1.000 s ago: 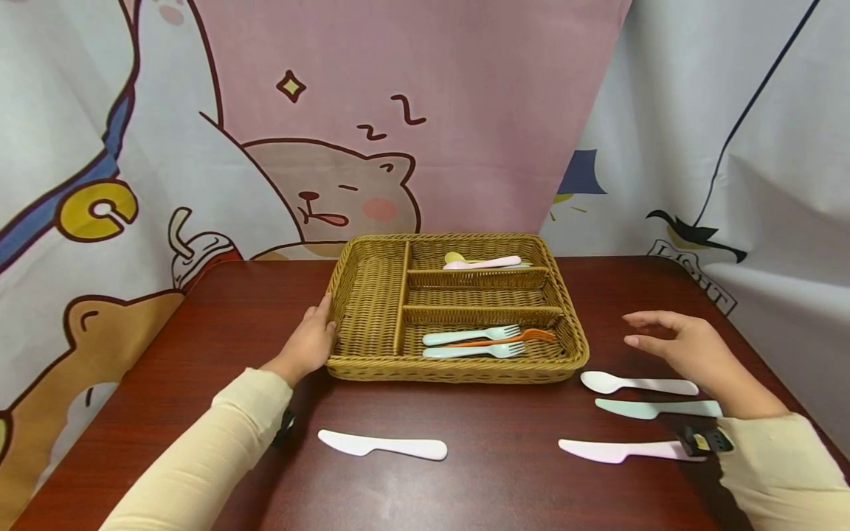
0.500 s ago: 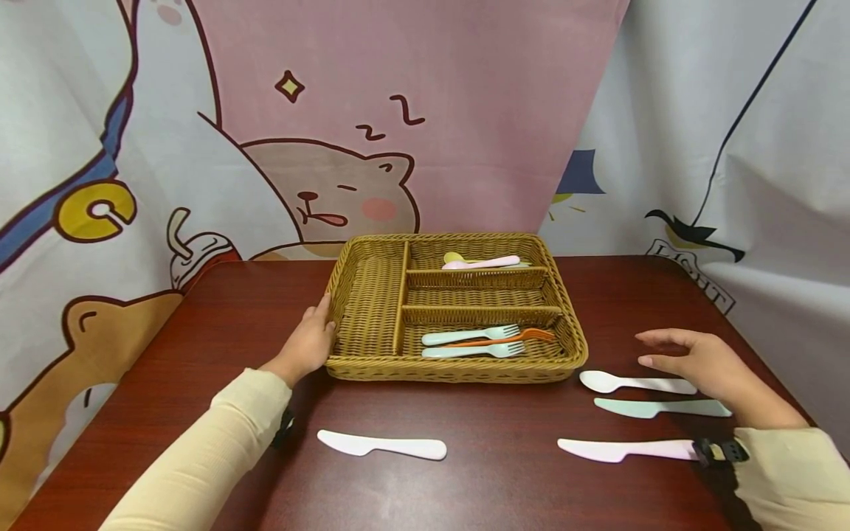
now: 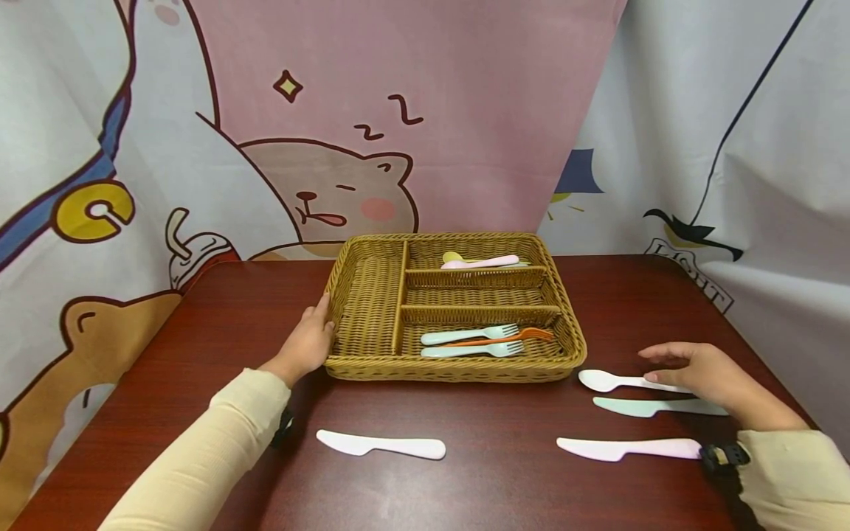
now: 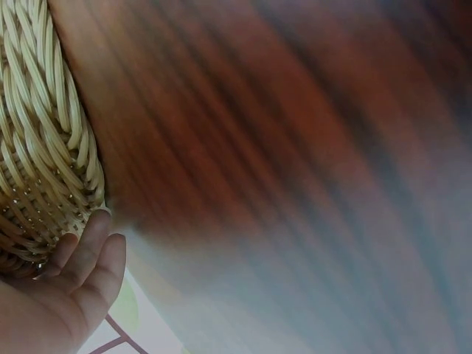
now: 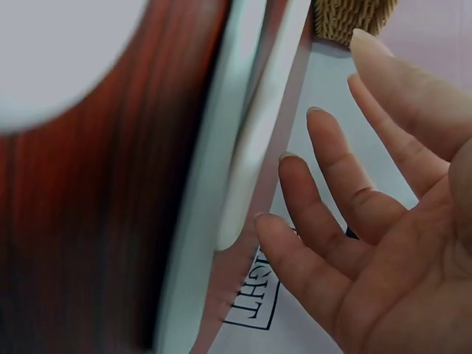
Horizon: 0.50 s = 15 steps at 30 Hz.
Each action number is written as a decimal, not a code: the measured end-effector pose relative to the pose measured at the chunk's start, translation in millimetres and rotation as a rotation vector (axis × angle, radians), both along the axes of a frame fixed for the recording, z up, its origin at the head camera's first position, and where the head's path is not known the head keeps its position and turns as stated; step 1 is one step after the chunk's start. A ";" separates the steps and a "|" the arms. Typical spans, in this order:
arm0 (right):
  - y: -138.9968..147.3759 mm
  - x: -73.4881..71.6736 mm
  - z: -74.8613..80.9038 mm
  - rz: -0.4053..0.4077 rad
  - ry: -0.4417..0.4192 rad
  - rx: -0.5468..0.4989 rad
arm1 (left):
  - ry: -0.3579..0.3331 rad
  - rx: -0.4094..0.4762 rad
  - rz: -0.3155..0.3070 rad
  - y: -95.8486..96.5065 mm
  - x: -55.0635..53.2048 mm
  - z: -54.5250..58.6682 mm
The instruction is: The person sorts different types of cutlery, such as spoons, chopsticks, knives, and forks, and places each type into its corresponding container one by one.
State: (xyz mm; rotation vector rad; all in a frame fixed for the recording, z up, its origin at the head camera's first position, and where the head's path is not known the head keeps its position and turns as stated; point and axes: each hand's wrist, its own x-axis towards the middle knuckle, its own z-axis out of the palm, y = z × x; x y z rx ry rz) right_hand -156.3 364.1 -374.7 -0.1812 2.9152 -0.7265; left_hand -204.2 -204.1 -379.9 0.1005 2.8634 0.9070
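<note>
My left hand [image 3: 305, 343] rests against the left side of a wicker cutlery basket [image 3: 451, 366]; in the left wrist view its extended fingers [image 4: 92, 254] touch the woven wall [image 4: 44, 125]. Over the handle of a white spoon [image 3: 600, 380] hovers my right hand [image 3: 713, 377], thumb and fingers spread apart. In the right wrist view, nothing lies between those fingers, and the spoon handle [image 5: 258, 140] is beside them. Just in front of the spoon lies a mint green knife [image 3: 631, 406], partly under my hand. A pale pink knife [image 3: 614, 449] lies nearer me.
A white knife [image 3: 378, 444] lies in front of the basket. Two pale blue forks [image 3: 465, 335] and an orange fork [image 3: 531, 335] fill the front compartment; pink and yellow spoons [image 3: 491, 262] lie in the back one. A printed curtain [image 3: 498, 110] hangs behind the table.
My right hand has moved slightly right and then lowered toward the white spoon's handle. The left hand stays against the basket, and the cutlery has not moved.
</note>
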 end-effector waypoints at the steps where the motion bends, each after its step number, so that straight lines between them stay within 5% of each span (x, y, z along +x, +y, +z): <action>1: 1.3 -0.5 -1.3 0.004 0.000 0.008 | 0.001 -0.001 -0.001 0.0 0.0 0.0; 15: 11.6 -2.0 -13.7 0.010 -0.009 0.050 | 0.007 -0.009 -0.003 0.0 -0.4 -0.5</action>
